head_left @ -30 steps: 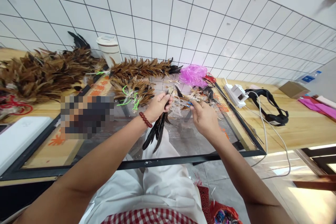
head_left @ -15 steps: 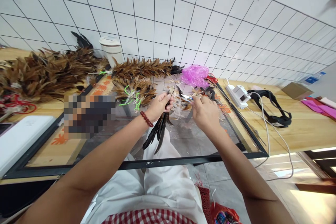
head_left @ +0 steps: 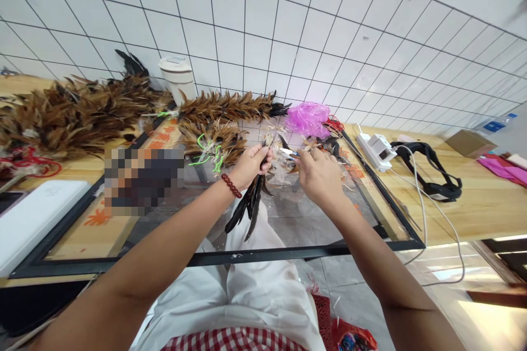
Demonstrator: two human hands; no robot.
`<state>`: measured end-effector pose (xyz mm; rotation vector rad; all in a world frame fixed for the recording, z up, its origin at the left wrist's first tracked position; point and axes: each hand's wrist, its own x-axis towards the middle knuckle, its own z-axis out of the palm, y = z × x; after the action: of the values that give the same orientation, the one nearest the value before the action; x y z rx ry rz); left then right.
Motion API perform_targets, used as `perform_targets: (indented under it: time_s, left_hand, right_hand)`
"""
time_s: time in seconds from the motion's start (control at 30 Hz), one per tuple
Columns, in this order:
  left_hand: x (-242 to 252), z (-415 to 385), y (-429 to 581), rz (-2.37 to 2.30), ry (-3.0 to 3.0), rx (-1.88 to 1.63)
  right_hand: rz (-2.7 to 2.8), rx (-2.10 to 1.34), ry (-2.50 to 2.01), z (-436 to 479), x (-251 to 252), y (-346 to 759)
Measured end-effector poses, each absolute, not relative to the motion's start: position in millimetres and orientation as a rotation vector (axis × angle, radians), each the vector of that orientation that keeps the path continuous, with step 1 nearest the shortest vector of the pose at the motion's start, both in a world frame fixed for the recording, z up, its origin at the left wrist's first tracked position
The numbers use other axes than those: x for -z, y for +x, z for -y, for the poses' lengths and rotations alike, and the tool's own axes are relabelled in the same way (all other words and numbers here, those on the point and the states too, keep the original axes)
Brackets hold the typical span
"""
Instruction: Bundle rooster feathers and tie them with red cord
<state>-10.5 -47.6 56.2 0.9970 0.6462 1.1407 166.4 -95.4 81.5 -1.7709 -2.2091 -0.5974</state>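
Note:
My left hand (head_left: 256,163), with a beaded bracelet at its wrist, is closed around a bundle of dark feathers (head_left: 249,205). Their pale quill ends poke up above the fingers, and the black tips hang down toward my lap. To the right, my right hand (head_left: 319,174) grips a small knife-like tool (head_left: 289,152) with a whitish blade and some blue near the handle; its exact kind is unclear. The blade points left toward the quill ends, with a small gap between. Loose feather scraps lie on the glass panel (head_left: 197,230) beneath.
Brown feather strands (head_left: 230,105) lie along the wall, with a bigger feather pile (head_left: 78,115) at left. A white cup (head_left: 179,79), a pink plastic bag (head_left: 308,119), a power strip (head_left: 379,148) with cables and a black strap (head_left: 432,170) surround the black-framed glass.
My right hand and the blade have shifted slightly left, closer to the quill ends. My left hand keeps its hold on the feathers. The whole view has drifted a little.

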Motion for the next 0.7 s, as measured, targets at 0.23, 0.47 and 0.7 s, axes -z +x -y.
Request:
perform_targets:
  time_s: [0.23, 0.47, 0.7]
  left_hand:
    - [-54.6, 40.5, -12.4, -0.656, 0.994, -1.175]
    - [-59.3, 6.6, -12.7, -0.691, 1.036, -1.138]
    - [-77.1, -34.0, -21.0, -0.705, 1.171, -1.026]
  right_hand:
    - [2.258, 0.564, -1.774, 78.0, -83.0, 157.5]
    - [2.21, 0.593, -1.784, 38.4, -87.7, 148.3]
    - [2.156, 0.537, -1.801, 4.5, -86.3, 141.0]
